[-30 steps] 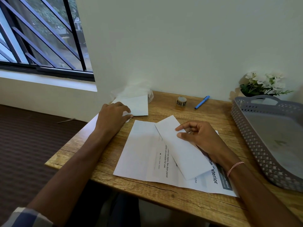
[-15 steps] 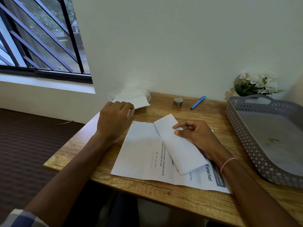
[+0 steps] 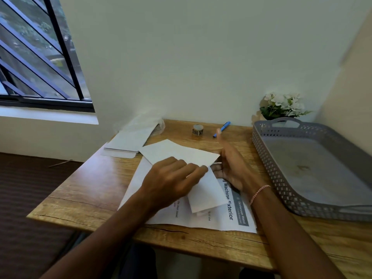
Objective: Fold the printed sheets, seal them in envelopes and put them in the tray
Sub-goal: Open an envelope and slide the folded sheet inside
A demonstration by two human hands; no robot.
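Note:
My left hand point(image 3: 173, 179) grips a white envelope point(image 3: 179, 152) by its near edge and holds it just above the desk, over the papers. My right hand point(image 3: 231, 168) is at the envelope's right corner, palm turned inward and fingers stretched up and apart; its thumb is next to the top of the folded sheet point(image 3: 207, 195). That folded sheet lies on the flat printed sheets point(image 3: 229, 216), partly under my left hand. The grey tray point(image 3: 267, 158) stands at the right with nothing in it.
A stack of envelopes point(image 3: 130, 139) lies at the desk's far left, partly on a plastic wrapper. A tape roll point(image 3: 197, 129) and a blue pen point(image 3: 223, 128) sit near the wall. White flowers point(image 3: 281, 104) stand behind the tray. The desk's left edge drops to the floor.
My left hand has taken an envelope from the stack and carried it right, over the folded sheet. My right hand has lifted off the folded sheet and opened its fingers upward.

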